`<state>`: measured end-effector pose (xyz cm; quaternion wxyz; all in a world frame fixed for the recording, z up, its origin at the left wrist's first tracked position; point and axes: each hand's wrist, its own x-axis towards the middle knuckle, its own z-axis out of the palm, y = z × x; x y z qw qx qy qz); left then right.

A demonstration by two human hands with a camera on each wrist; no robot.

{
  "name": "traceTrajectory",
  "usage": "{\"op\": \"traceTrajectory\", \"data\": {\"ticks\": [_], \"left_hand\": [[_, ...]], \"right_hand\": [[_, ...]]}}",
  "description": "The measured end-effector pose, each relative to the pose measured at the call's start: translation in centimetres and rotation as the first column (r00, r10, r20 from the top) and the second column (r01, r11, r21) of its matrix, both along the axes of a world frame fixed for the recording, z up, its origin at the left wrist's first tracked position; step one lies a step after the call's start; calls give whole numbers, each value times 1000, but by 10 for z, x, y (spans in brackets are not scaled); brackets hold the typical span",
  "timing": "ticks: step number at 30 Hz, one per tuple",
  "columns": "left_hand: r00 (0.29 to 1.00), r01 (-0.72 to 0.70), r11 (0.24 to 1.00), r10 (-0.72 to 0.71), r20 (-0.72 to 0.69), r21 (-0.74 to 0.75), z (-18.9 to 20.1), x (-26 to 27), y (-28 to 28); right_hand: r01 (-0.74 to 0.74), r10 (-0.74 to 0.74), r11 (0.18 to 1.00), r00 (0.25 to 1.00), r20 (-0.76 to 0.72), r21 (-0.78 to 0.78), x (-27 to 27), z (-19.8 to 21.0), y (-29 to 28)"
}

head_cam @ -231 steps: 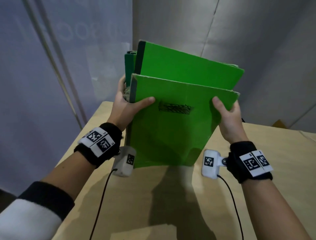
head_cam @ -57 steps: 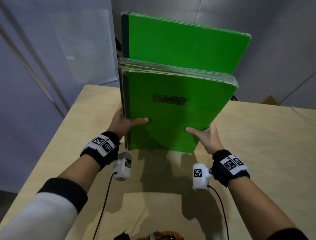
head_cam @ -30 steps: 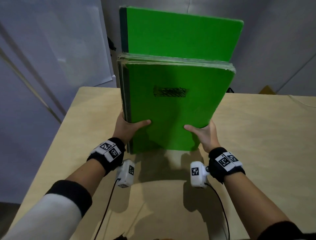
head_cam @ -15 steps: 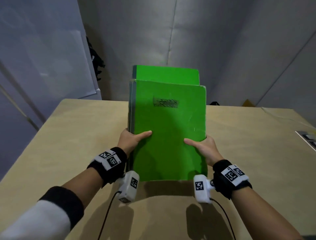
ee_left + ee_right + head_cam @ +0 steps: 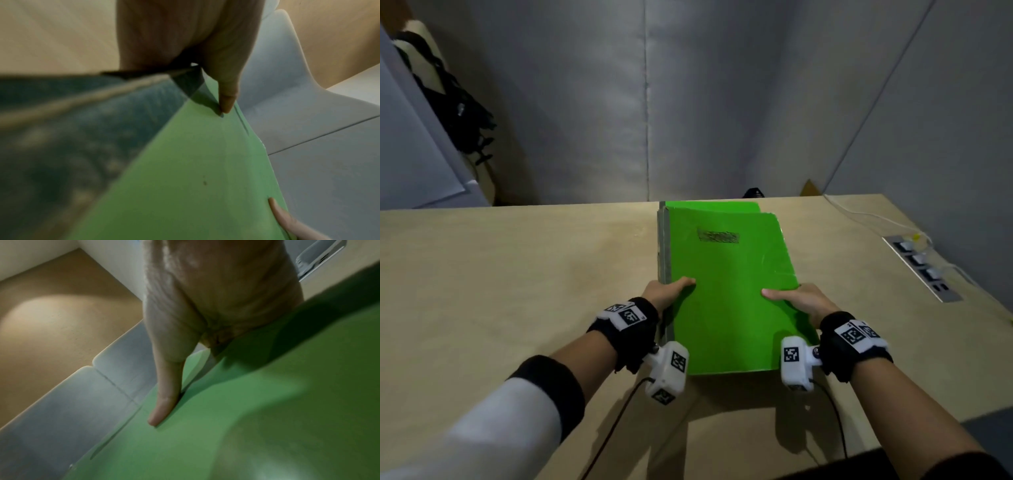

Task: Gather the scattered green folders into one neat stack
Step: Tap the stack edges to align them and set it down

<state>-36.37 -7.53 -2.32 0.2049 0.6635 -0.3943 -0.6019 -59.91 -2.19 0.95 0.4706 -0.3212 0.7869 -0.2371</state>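
A stack of green folders (image 5: 726, 291) lies nearly flat over the wooden table (image 5: 517, 274), its dark spines facing left. One folder at the back pokes out past the top cover's far edge. My left hand (image 5: 667, 291) grips the stack's left spine edge, thumb on the top cover, fingers hidden beneath. My right hand (image 5: 794, 299) grips the right edge the same way. In the left wrist view my left hand's thumb (image 5: 226, 100) presses on the green cover (image 5: 185, 178). In the right wrist view my right thumb (image 5: 164, 402) lies on the cover (image 5: 246, 418).
A power strip (image 5: 921, 267) with a white cable sits along the table's right side. Grey padded walls (image 5: 688, 102) stand behind the table. A dark bag (image 5: 455, 109) hangs at the far left. Camera cables trail from both wrists toward me.
The stack stood upright in both hands earlier; it has tipped away from me and come down close to the table. Both grips are unchanged.
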Motion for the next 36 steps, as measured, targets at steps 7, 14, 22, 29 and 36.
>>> {"op": "traceTrajectory", "data": {"ticks": [7, 14, 22, 29, 36], "left_hand": [[999, 26, 998, -24, -43, 51, -1, -66, -25], [995, 59, 994, -51, -88, 90, -3, -103, -55], [989, 142, 985, -136, -62, 103, -6, -130, -67], [990, 144, 978, -140, -34, 153, -9, -145, -82], [961, 261, 957, -270, 62, 128, -10, -148, -85]], "right_hand": [[-13, 23, 997, 993, -120, 79, -64, 10, -43], [14, 8, 987, 990, -138, 162, -103, 5, -81], [69, -38, 970, 990, -134, 233, -129, -15, -92], [40, 3, 974, 982, -188, 224, -141, -20, -107], [-9, 59, 977, 970, -234, 212, -150, -26, -114]]}}
